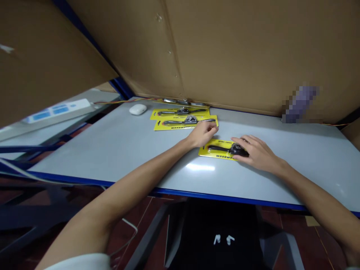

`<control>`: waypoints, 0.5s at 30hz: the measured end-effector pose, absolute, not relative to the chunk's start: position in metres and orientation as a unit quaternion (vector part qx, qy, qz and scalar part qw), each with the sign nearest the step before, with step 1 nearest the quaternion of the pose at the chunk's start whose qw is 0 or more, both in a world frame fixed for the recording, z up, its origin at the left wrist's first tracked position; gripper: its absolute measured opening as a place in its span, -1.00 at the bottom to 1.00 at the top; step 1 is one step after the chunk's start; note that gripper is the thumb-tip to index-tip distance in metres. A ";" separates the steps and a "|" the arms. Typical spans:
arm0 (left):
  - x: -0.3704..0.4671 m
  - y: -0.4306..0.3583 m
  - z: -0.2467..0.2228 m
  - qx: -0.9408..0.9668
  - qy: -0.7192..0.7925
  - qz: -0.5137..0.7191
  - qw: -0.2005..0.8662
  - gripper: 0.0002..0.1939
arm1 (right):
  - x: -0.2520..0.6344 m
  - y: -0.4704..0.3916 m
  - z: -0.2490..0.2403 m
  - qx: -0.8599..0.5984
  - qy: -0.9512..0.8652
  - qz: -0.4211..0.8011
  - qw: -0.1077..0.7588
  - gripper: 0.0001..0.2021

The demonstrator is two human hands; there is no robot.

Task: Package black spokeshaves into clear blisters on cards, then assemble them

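A yellow carded spokeshave (221, 148) in a clear blister lies flat on the table. My right hand (254, 153) grips its right end, thumb along the lower edge and fingers over the dark tool. Just above its upper left corner is my left hand (203, 134), fingers curled in, with nothing visible in them. That hand also overlaps the right end of another spokeshave pack (177, 125) in the view. Behind this one lies a second similar pack (165, 113), and a further pack (184, 102) rests by the back panel.
A white rounded case (137, 109) sits left of the packs on the grey table (92, 150). Brown cardboard panels (239, 56) wall the back and left. A white power strip (60, 110) is at far left. A blurred purple object (299, 105) stands at back right.
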State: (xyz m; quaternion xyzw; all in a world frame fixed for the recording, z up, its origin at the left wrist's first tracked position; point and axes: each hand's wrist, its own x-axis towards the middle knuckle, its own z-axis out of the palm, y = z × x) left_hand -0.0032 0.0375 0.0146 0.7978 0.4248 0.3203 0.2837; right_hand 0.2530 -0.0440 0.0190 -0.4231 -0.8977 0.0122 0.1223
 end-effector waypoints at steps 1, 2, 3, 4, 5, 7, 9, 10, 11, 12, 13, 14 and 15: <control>-0.004 0.036 0.015 0.809 0.443 0.298 0.245 -0.67 | 0.256 -0.044 0.020 -0.429 -0.895 0.009 0.121 -0.49; -0.004 0.035 0.015 0.817 0.459 0.277 0.213 -0.67 | 0.259 -0.044 0.020 -0.432 -0.894 0.008 0.121 -0.51; -0.004 0.034 0.016 0.820 0.472 0.259 0.193 -0.68 | 0.262 -0.043 0.020 -0.432 -0.893 0.007 0.122 -0.54; -0.004 0.034 0.016 0.820 0.484 0.246 0.181 -0.68 | 0.265 -0.042 0.021 -0.429 -0.895 0.007 0.122 -0.57; -0.004 0.034 0.017 0.819 0.494 0.236 0.171 -0.68 | 0.268 -0.041 0.021 -0.425 -0.897 0.007 0.123 -0.61; -0.005 0.034 0.018 0.811 0.513 0.232 0.155 -0.67 | 0.272 -0.038 0.020 -0.415 -0.901 0.011 0.130 -0.65; -0.005 0.035 0.019 0.802 0.526 0.242 0.144 -0.66 | 0.275 -0.035 0.018 -0.413 -0.899 0.014 0.145 -0.63; -0.006 0.036 0.019 0.798 0.533 0.247 0.139 -0.65 | 0.276 -0.034 0.017 -0.414 -0.897 0.015 0.156 -0.61; -0.006 0.036 0.019 0.791 0.541 0.251 0.134 -0.63 | 0.277 -0.033 0.015 -0.415 -0.894 0.015 0.168 -0.59; -0.007 0.037 0.018 0.784 0.552 0.254 0.127 -0.61 | 0.278 -0.032 0.014 -0.416 -0.891 0.013 0.182 -0.58; -0.007 0.037 0.018 0.776 0.564 0.255 0.121 -0.58 | 0.280 -0.031 0.013 -0.415 -0.888 0.007 0.197 -0.57; -0.008 0.038 0.017 0.769 0.573 0.258 0.117 -0.56 | 0.281 -0.030 0.013 -0.413 -0.885 -0.004 0.213 -0.57; -0.008 0.039 0.017 0.763 0.579 0.262 0.119 -0.53 | 0.283 -0.029 0.012 -0.411 -0.883 -0.018 0.228 -0.57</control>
